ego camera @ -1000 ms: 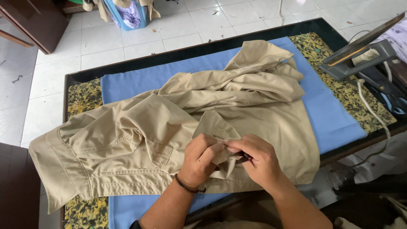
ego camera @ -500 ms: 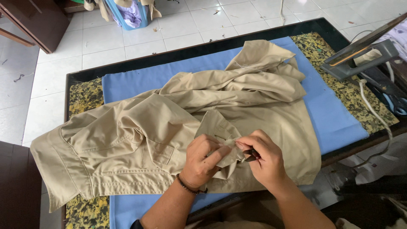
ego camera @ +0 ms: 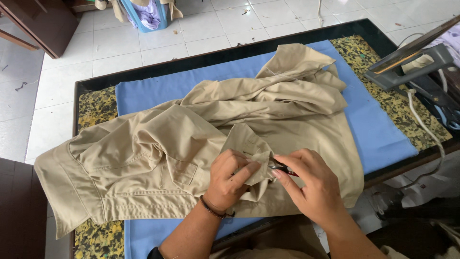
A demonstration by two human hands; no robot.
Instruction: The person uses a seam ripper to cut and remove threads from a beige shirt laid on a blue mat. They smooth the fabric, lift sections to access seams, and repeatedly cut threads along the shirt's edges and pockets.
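1. The table (ego camera: pixel 225 56) was the largest thing before you: a dark-rimmed worktop with a mottled yellow-and-black surface showing at both ends, standing on a white tiled floor (ego camera: pixel 62 91).
2. A blue cloth (ego camera: pixel 383 134) covered most of the tabletop, running from the far edge to the near edge beneath everything else.
3. The khaki garment (ego camera: pixel 158 144) lay crumpled across the blue cloth, its left end hanging past the table's left edge and a folded part bunched toward the far right. A stitched pocket showed just left of your hands.
4. A grey metal stand (ego camera: pixel 407 64) with a white cord (ego camera: pixel 424 127) sat at the right end of the table, well apart from your hands.
5. Your right hand (ego camera: pixel 314 184) was near the table's front edge, fingers pinched shut around a small tool (ego camera: pixel 282 168) with dark and red handles; its tip met the fabric flap.
6. Your left hand (ego camera: pixel 230 180), a dark bracelet (ego camera: pixel 211 210) on the wrist, was clenched on a small flap of the garment (ego camera: pixel 249 153), thumb and fingers holding it raised off the rest of the cloth.
7. Blue-handled scissors (ego camera: pixel 448 115) lay at the far right edge, partly out of view.
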